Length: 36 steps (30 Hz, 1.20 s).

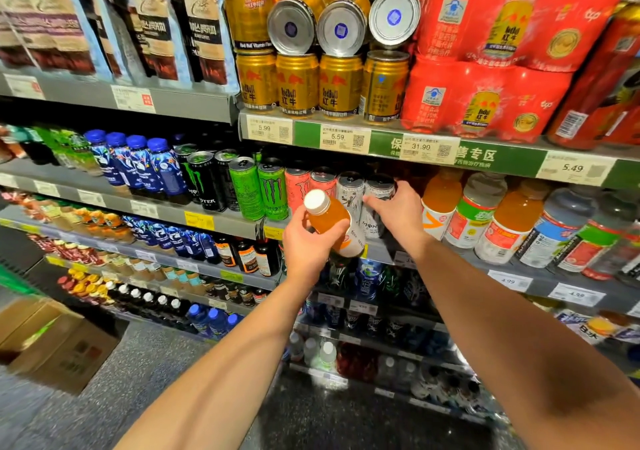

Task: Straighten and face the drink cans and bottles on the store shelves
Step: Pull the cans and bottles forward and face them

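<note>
Bare forearms reached in toward the shelf; left hand (308, 241) gripped an orange bottle (332, 221) with a white cap, tilted, held in front of the can row; right hand (398, 210) curled round a silver-white can (375, 207) standing on the shelf (450, 259) beside pink cans (304, 186), with orange bottles just right

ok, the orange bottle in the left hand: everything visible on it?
The orange bottle looks like clear plastic filled with orange liquid. It has a white screw cap and a pale label round its lower body, partly hidden. It is tilted, cap up and to the left, in front of the Monster cans. The left hand grips its lower half; nothing else visibly touches it.
</note>
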Available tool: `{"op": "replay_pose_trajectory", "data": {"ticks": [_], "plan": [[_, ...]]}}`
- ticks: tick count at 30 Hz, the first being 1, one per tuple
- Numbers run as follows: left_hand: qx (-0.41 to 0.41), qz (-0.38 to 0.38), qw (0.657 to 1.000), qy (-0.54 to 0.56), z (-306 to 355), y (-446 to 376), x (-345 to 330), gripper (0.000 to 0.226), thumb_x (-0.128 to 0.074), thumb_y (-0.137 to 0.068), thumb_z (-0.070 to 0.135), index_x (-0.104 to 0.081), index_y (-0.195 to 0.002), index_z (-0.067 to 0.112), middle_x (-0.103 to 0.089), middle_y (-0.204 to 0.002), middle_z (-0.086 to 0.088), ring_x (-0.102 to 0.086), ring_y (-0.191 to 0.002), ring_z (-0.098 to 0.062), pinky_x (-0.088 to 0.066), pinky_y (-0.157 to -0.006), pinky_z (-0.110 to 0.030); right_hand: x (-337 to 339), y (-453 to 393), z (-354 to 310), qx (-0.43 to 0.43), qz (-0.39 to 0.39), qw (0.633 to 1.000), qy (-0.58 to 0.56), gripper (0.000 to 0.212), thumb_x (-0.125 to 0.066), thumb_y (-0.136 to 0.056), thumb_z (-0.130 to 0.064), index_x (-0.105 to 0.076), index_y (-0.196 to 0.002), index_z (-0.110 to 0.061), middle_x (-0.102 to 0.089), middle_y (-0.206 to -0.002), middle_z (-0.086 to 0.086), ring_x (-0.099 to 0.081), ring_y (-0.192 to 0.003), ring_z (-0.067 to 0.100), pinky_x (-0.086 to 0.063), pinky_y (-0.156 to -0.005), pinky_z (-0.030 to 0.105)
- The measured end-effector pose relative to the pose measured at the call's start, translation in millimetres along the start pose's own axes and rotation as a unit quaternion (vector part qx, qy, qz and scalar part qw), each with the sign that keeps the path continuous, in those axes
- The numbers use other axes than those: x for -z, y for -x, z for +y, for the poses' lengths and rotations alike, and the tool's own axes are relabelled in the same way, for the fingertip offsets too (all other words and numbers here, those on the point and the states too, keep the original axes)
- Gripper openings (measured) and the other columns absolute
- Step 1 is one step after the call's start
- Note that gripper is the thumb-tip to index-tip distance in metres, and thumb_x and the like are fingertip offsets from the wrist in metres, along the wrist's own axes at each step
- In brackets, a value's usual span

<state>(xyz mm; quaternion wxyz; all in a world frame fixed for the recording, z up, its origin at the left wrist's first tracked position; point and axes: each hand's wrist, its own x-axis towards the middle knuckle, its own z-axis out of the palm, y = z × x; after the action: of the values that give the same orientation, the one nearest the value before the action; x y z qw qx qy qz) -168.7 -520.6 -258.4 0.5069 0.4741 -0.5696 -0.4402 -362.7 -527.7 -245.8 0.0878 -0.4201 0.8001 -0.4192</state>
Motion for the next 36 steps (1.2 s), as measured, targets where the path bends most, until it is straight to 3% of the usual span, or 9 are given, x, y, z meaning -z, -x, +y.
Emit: {"op": "replay_pose_trajectory", "data": {"ticks": [8,13,20,22,25,27,30,33,36], "plan": [[0.004,-0.045,0.999,0.028,12,4,-30,0.063,-0.088,-0.057,0.045,-0.065,-0.112,0.024,-0.074,-0.096,0.008,-0.071,-0.089,-0.009,-0.058,-0.078,-0.028,17,9,14,-0.012,-0.055,0.994,-0.09,0.057,-0.074,-0.083,-0.03,-0.052,-0.13,-0.005,-0.06,-0.103,0.002,-0.058,-0.092,0.016,-0.046,-0.077,0.028],[-0.012,-0.067,0.998,0.017,24,14,-58,0.05,-0.09,-0.063,0.032,-0.065,-0.105,0.024,-0.074,-0.093,0.007,-0.069,-0.082,-0.002,-0.053,-0.071,-0.014,37,31,44,-0.019,0.03,0.983,-0.179,0.024,-0.056,-0.09,-0.01,-0.06,-0.114,-0.011,-0.055,-0.079,-0.003,-0.053,-0.07,0.004,-0.044,-0.069,0.019],[-0.02,-0.041,0.998,-0.032,38,23,-101,0.051,-0.09,-0.066,0.033,-0.063,-0.107,0.016,-0.071,-0.093,0.002,-0.062,-0.073,0.004,-0.043,-0.064,-0.004,54,36,78,-0.04,0.08,0.975,-0.201,0.024,-0.05,-0.084,-0.015,-0.059,-0.105,-0.017,-0.055,-0.077,-0.009,-0.054,-0.069,0.002,-0.042,-0.063,0.017],[-0.023,-0.028,0.998,-0.056,42,21,-111,0.056,-0.089,-0.066,0.035,-0.063,-0.111,0.013,-0.071,-0.099,-0.001,-0.065,-0.083,-0.007,-0.045,-0.071,-0.011,57,35,85,-0.05,0.073,0.974,-0.209,0.027,-0.053,-0.084,-0.019,-0.06,-0.109,-0.015,-0.057,-0.08,-0.008,-0.057,-0.074,0.007,-0.047,-0.068,0.022],[-0.024,-0.025,0.995,-0.093,43,20,-128,0.064,-0.087,-0.068,0.038,-0.061,-0.119,0.012,-0.069,-0.112,-0.004,-0.064,-0.104,-0.021,-0.05,-0.091,-0.034,68,36,91,-0.047,0.096,0.972,-0.208,0.032,-0.049,-0.075,-0.039,-0.06,-0.102,-0.024,-0.059,-0.078,-0.01,-0.055,-0.069,-0.003,-0.042,-0.063,0.01],[-0.033,-0.012,0.994,-0.103,43,22,-138,0.062,-0.088,-0.068,0.036,-0.061,-0.118,0.012,-0.066,-0.113,-0.003,-0.061,-0.105,-0.02,-0.047,-0.091,-0.032,75,37,93,-0.042,0.106,0.973,-0.202,0.033,-0.043,-0.069,-0.046,-0.057,-0.094,-0.031,-0.06,-0.076,-0.012,-0.055,-0.067,-0.003,-0.041,-0.059,0.008],[-0.05,0.019,0.992,-0.11,44,23,-147,0.058,-0.089,-0.066,0.031,-0.062,-0.114,0.01,-0.049,-0.105,0.004,-0.048,-0.097,-0.01,-0.03,-0.082,-0.012,82,37,99,-0.036,0.097,0.976,-0.192,0.024,-0.047,-0.074,-0.04,-0.057,-0.094,-0.03,-0.06,-0.076,-0.012,-0.056,-0.069,0.001,-0.041,-0.061,0.013],[-0.04,0.034,0.989,-0.139,47,19,-151,0.064,-0.091,-0.063,0.034,-0.06,-0.115,0.012,-0.055,-0.106,0.001,-0.053,-0.1,-0.014,-0.036,-0.086,-0.02,84,36,102,-0.041,0.082,0.977,-0.194,0.013,-0.055,-0.082,-0.025,-0.058,-0.095,-0.026,-0.059,-0.076,-0.012,-0.056,-0.07,0.006,-0.048,-0.065,0.027],[-0.024,0.052,0.99,-0.131,50,14,-155,0.069,-0.093,-0.059,0.032,-0.048,-0.108,0.015,-0.06,-0.095,0.0,-0.062,-0.097,-0.025,-0.044,-0.08,-0.03,86,39,103,-0.045,0.084,0.975,-0.199,0.019,-0.055,-0.081,-0.027,-0.062,-0.097,-0.019,-0.062,-0.077,-0.01,-0.058,-0.071,0.007,-0.05,-0.066,0.027]]}}
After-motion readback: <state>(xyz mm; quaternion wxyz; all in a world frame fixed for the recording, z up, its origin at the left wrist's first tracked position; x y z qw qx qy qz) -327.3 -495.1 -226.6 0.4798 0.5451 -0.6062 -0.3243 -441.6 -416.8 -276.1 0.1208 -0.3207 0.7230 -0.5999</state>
